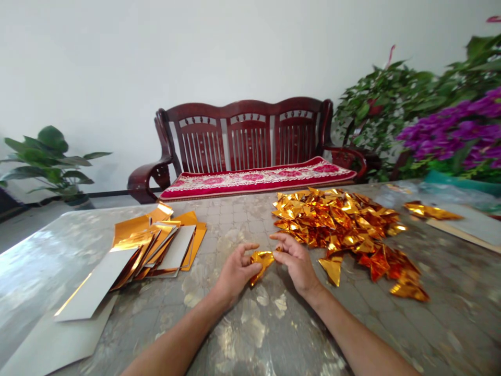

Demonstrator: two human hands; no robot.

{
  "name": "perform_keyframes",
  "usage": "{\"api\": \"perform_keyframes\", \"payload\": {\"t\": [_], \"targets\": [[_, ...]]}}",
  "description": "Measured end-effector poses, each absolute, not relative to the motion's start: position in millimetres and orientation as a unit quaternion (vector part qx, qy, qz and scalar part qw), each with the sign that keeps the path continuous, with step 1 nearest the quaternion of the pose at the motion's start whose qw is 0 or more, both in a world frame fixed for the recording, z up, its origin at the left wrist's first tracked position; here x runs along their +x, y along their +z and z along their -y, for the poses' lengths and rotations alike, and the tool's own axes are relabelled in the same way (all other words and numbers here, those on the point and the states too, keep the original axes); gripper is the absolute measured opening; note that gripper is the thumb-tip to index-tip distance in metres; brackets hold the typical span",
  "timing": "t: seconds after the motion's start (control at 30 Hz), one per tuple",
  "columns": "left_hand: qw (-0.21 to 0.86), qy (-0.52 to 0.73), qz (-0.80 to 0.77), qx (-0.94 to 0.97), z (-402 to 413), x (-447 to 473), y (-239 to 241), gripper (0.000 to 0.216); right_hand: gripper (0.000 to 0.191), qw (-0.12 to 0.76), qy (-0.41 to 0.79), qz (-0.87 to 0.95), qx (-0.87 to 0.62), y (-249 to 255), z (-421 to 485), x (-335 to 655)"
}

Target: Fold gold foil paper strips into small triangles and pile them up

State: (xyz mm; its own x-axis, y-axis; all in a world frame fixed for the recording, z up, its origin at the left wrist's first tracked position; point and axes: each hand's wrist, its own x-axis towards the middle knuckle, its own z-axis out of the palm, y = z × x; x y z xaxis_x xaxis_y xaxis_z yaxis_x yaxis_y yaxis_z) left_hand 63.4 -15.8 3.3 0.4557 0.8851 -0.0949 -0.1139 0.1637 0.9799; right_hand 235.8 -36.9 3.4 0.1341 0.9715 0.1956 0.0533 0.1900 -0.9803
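My left hand (pixel 234 271) and my right hand (pixel 296 261) meet low over the table, both pinching one small folded piece of gold foil paper (pixel 261 259) between their fingertips. Just right of my right hand lies a big heap of folded gold foil pieces (pixel 344 227), spreading toward the table's right side. To the left of my left hand sits a fanned stack of flat gold foil sheets (pixel 156 243), some turned white side up.
The patterned grey table (pixel 274 324) carries more white sheets (pixel 58 339) at its front left and a few foil pieces (pixel 430 211) at far right. Behind stand a dark wooden bench (pixel 250 141) with a red cushion, a potted plant (pixel 47 156) and purple flowers (pixel 457 130).
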Motion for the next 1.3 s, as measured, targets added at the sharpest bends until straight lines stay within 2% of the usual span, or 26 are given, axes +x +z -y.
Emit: {"api": "perform_keyframes", "payload": {"t": [0.23, 0.4, 0.53, 0.7, 0.9, 1.07, 1.3], "targets": [[0.691, 0.407, -0.335, 0.496, 13.4, 58.8, 11.7, 0.061, 0.022, 0.562, 0.402, 0.516, -0.506, 9.0, 40.3, 236.8], [0.696, 0.425, -0.348, 0.462, 10.1, 53.9, 14.1, 0.048, 0.018, 0.537, 0.382, 0.565, -0.496, 12.1, 41.9, 239.4], [0.713, 0.394, -0.380, 0.437, 7.2, 51.3, 16.5, 0.029, 0.018, 0.530, 0.320, 0.604, -0.502, 8.7, 38.8, 238.3], [0.713, 0.396, -0.386, 0.432, 7.5, 52.8, 21.9, 0.026, 0.013, 0.534, 0.219, 0.631, -0.519, 0.7, 33.7, 238.5], [0.580, 0.386, -0.418, 0.583, 5.4, 52.5, 17.7, 0.032, 0.008, 0.541, 0.133, 0.647, -0.520, -1.5, 30.4, 243.2], [0.415, 0.367, -0.463, 0.692, -1.1, 51.1, -0.1, 0.023, 0.010, 0.528, 0.174, 0.637, -0.534, -1.5, 31.9, 241.2], [0.358, 0.270, -0.513, 0.732, 0.0, 48.7, 7.1, 0.022, 0.020, 0.540, 0.250, 0.568, -0.569, -3.3, 33.9, 234.2]]}}
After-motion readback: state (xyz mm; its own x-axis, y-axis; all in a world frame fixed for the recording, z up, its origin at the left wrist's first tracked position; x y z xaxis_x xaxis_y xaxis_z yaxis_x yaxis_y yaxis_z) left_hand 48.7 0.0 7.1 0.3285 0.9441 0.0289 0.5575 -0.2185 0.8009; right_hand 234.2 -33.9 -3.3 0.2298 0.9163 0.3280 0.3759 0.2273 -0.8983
